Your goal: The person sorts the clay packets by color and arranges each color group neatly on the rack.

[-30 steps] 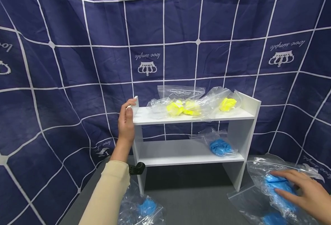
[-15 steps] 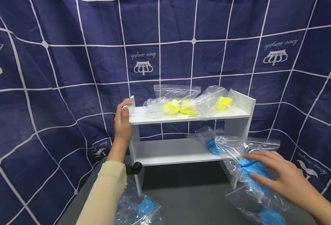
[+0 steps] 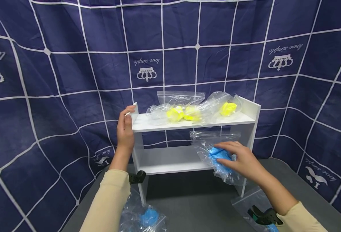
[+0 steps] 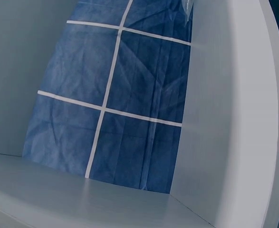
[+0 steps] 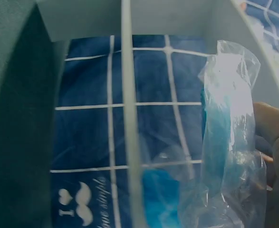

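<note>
Held bag (image 3: 216, 153), clear, blue contents; at the front edge of the lower shelf (image 3: 170, 161), towards its right end.

Right hand (image 3: 242, 159): thumb and fingers pinching the held bag. Left hand (image 3: 125, 132): fingers curled round the top left corner of the white shelf unit (image 3: 141, 180). Upper shelf (image 3: 141, 123): clear bags with yellow contents (image 3: 175, 114), middle to right end. Lower shelf, right end: clear bag with blue contents (image 5: 160, 197), partly hidden. Counter (image 3: 193, 206): one blue-filled bag (image 3: 149, 217) by the unit's left front leg; another bag (image 3: 250, 204) near the right front leg, partly covered by the right wrist. Against one second earlier: held bag moved in from beyond the unit's right side; left hand and yellow contents unchanged in place.
</note>
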### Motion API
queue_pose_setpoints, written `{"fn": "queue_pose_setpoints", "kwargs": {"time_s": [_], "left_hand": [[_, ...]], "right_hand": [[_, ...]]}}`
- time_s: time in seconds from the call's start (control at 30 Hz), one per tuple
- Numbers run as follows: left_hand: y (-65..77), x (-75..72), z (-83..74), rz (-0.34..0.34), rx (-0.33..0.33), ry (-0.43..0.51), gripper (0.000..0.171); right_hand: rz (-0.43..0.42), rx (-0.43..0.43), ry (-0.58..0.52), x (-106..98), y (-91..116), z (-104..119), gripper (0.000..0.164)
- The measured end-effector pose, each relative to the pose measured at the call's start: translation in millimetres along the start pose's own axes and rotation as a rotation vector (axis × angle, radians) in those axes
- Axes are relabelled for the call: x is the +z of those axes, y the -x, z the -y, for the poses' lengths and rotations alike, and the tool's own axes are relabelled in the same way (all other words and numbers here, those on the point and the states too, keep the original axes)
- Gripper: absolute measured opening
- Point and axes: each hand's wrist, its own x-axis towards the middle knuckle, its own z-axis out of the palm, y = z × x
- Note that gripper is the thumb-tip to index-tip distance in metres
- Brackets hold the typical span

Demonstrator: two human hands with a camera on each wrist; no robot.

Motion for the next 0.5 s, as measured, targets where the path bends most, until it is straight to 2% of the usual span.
{"fn": "queue_pose_setpoints", "kwargs": {"time_s": [0.23,0.5], "left_hand": [[-0.6,1.4,0.0,0.003,0.011,0.004,0.035],[0.9,0.9,0.2,-0.002,-0.001,0.018,0.035]], "right_hand": [[0.016,0.072,-0.010,26,-23,-5,0.046],[0.044,0.126,-0.044,46,-42,-7,0.045]]}}
